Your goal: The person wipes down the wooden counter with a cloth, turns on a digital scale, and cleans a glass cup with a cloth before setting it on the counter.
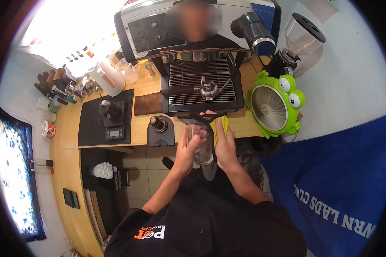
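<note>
In front of my body, over the counter's front edge, my left hand [186, 152] is closed around the side of a clear glass vessel [204, 156]. It is tilted, and I cannot tell whether it is a cup or a jug. My right hand [225, 149] grips a cloth [221, 124] with a yellow side and a dark grey side, held against the glass. A dark grey end of the cloth hangs below the glass. Beyond my hands, a portafilter [208, 90] lies on the drip tray of the espresso machine [201, 68].
A tamper [158, 123] stands on a black stand to the left. Further left, a black mat [88, 122] carries a scale [114, 133] and a small dark pot [109, 109]. To the right are a green frog-shaped fan [268, 107] and a coffee grinder [302, 34]. A phone [70, 198] lies at left.
</note>
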Available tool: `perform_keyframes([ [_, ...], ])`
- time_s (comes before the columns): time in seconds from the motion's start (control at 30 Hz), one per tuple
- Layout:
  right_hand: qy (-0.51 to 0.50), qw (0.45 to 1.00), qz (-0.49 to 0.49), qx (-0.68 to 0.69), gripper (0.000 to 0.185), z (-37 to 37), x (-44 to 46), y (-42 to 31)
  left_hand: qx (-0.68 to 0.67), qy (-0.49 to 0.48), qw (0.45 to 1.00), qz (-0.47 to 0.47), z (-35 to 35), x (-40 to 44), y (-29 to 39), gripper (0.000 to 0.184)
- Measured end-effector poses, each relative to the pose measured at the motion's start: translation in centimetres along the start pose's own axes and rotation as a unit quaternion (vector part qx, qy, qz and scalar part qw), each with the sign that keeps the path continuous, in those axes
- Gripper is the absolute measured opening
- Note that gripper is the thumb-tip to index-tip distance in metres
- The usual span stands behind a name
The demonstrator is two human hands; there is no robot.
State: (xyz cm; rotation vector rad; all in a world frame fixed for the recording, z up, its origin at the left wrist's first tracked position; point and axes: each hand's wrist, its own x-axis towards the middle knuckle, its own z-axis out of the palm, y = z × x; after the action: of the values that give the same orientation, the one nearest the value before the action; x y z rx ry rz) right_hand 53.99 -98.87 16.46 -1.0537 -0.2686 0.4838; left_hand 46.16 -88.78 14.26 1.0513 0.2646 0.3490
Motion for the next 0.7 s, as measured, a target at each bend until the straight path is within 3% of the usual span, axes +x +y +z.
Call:
perform_keyframes([
  [0.13, -0.007, 0.996, -0.067, -0.050, 0.042, 0.2, -0.8, 1.9, -0.007, 0.025, 0.997, -0.072, -0.7, -0.6, 1.0, 0.051],
  [0.2, -0.013, 0.951, -0.181, -0.252, 0.048, 0.8, -1.6, 2.1, -0.063, 0.045, 0.991, -0.106, -1.1, -1.2, 0.6, 0.055],
  [0.23, -0.037, 0.953, -0.171, -0.249, 0.059, 1.0, -2.3, 1.7, -0.061, 0.054, 0.993, -0.080, -1.8, -1.0, -0.7, 0.060],
  [0.27, -0.039, 0.953, -0.170, -0.248, 0.059, 1.5, -2.7, 1.3, -0.061, 0.057, 0.993, -0.079, -2.3, -1.3, -1.4, 0.060],
  [0.33, -0.042, 0.867, -0.282, -0.408, 0.073, 2.3, -3.3, 0.7, -0.059, 0.046, 0.997, -0.032, -2.0, -1.5, -1.0, 0.061],
  [0.37, -0.042, 0.868, -0.287, -0.404, 0.081, 2.2, -3.0, 1.0, -0.082, 0.039, 0.995, -0.027, -2.0, -1.5, -1.1, 0.062],
  [0.5, -0.094, 0.931, -0.181, -0.302, 0.073, 2.2, -1.8, 1.1, -0.064, 0.038, 0.997, 0.011, -1.1, -1.7, 0.5, 0.059],
  [0.57, -0.100, 0.992, -0.066, -0.044, 0.057, 2.7, -1.4, 1.6, -0.057, 0.035, 0.997, 0.041, -1.1, -1.7, 0.7, 0.058],
  [0.6, -0.098, 0.992, -0.066, -0.044, 0.057, 2.6, -1.2, 1.8, -0.052, 0.030, 0.996, 0.070, -0.9, -1.7, 0.8, 0.057],
  [0.7, -0.102, 0.993, -0.044, 0.031, 0.050, 1.9, -1.2, 3.4, -0.046, 0.039, 0.998, 0.036, -2.4, -1.8, 0.5, 0.055],
])
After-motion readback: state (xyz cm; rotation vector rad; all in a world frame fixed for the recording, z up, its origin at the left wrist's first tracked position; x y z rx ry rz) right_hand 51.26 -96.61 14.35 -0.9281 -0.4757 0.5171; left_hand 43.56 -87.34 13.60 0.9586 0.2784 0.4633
